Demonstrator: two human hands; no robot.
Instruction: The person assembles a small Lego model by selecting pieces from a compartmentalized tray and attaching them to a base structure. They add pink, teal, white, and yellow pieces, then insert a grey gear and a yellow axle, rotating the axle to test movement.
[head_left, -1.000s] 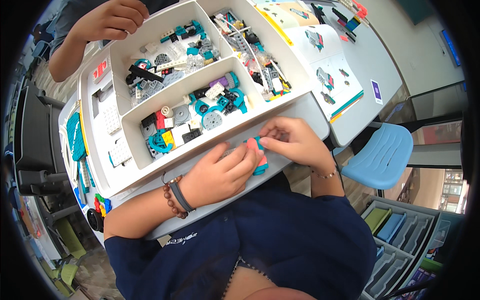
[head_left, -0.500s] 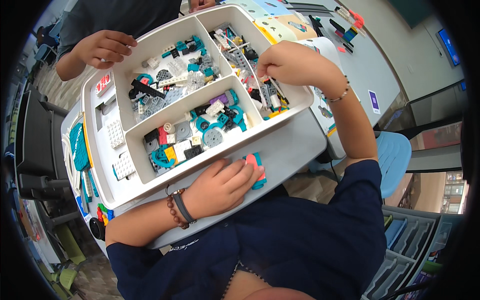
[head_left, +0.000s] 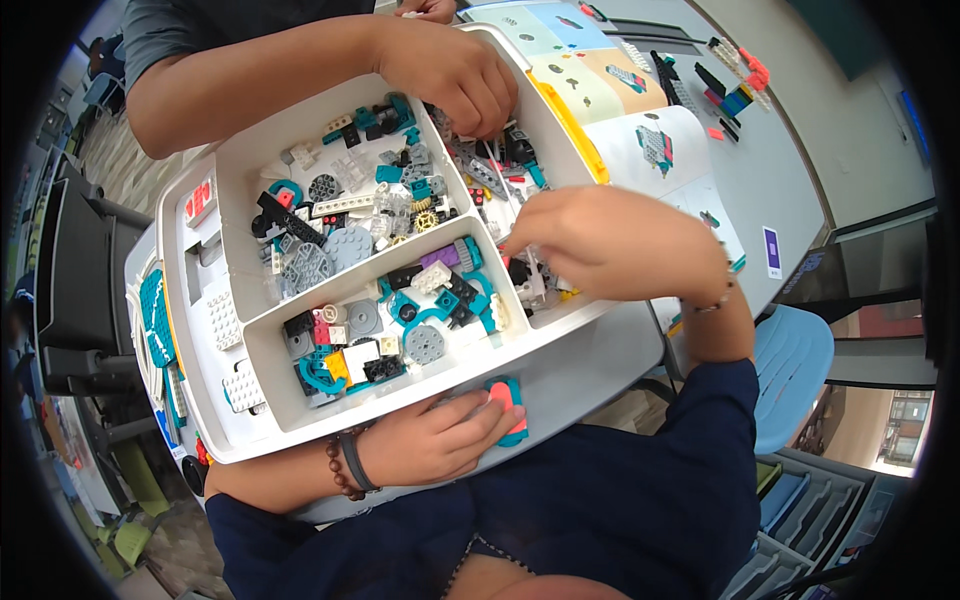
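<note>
Watching from my remote station: left hand low on the bench, fingers side by side, tips on a coral-and-teal block; whether they grip it I cannot tell. Block lies on the near side of the white sorting tray. Right hand reaches into the tray's right compartment among loose bricks, fingers bent down, tips partly hidden; I cannot tell what they pinch. Co-worker's hand over that compartment's far end. Open booklet right of the tray.
</note>
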